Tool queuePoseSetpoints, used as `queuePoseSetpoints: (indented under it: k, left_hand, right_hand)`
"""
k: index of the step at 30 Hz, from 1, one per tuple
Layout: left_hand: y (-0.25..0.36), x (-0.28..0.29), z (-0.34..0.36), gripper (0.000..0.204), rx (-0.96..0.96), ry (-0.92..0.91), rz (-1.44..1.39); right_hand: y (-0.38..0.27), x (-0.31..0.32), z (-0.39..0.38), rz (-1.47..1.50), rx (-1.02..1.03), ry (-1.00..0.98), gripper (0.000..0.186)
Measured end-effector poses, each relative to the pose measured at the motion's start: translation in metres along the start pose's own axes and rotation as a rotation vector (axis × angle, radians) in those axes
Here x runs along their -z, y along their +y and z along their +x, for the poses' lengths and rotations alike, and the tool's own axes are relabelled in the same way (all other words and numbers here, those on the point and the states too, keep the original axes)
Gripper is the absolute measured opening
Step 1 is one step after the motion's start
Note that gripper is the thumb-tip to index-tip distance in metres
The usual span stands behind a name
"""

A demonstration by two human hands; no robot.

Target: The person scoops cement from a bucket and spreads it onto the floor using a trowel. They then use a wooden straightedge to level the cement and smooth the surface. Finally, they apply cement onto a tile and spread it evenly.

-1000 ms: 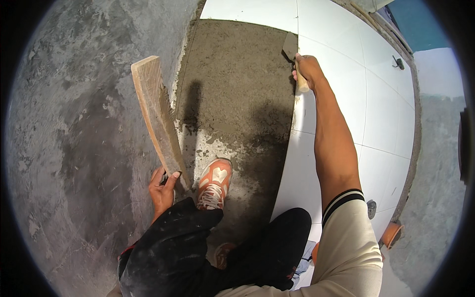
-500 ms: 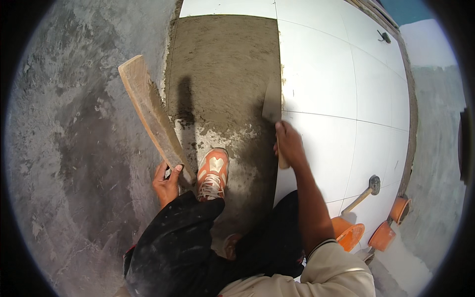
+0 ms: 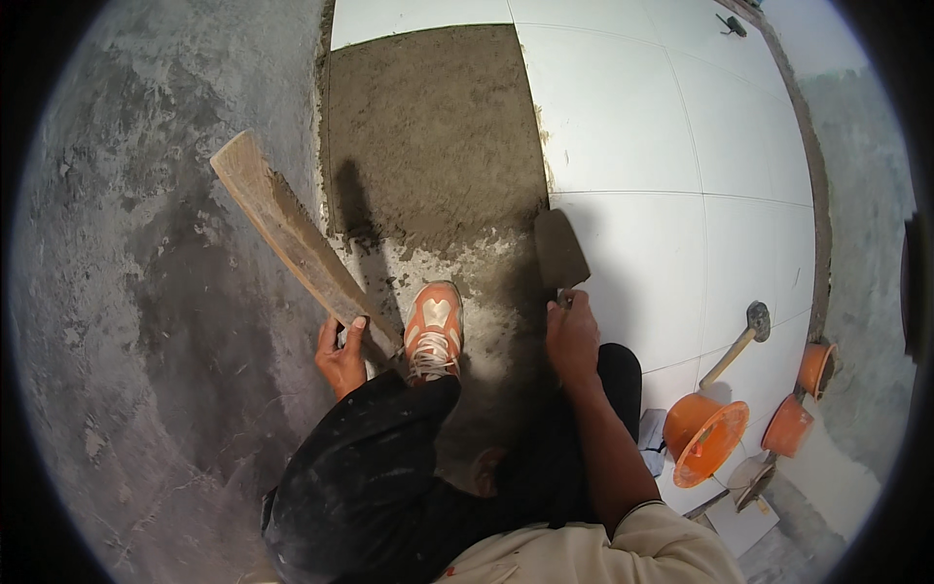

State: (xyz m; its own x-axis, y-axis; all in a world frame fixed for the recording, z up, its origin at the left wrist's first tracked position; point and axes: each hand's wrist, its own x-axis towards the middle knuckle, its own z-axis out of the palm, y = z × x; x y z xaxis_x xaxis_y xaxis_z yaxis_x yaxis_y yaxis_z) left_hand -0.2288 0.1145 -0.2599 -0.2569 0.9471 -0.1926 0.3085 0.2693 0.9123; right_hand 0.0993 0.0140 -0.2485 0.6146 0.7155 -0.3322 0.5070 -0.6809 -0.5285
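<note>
Rough grey concrete floor (image 3: 146, 292) fills the left; white tiles (image 3: 623, 117) already cover the right and far end. Between, a mortar bed (image 3: 438, 127) lies levelled but untiled, patchy near the shoe (image 3: 434, 326). Left of it slants a mortar-crusted wooden plank (image 3: 292, 238), left hand (image 3: 342, 362) grip clamped on its near end. The dull-bladed trowel (image 3: 561, 251) hovers by the tile edge, right hand (image 3: 574, 336) grip closed round its handle.

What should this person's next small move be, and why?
Probably bring the trowel, held in the right hand, to the mortar bed's near edge and tidy it: that edge looks ragged, while the rest looks fairly even. The left hand is busy holding the wooden board.
</note>
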Motion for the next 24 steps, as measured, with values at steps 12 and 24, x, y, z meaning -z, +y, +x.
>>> queuePoseSetpoints:
  k: [12, 24]
  left_hand:
    - [-0.002, 0.001, 0.001, 0.036, 0.026, 0.016, -0.006]
    - [-0.002, 0.007, 0.006, 0.034, -0.001, -0.011, 0.04]
  right_hand:
    - [-0.007, -0.019, 0.022, 0.127, 0.02, -0.077, 0.038]
    - [-0.053, 0.004, 0.059, 0.504, -0.211, -0.229, 0.038]
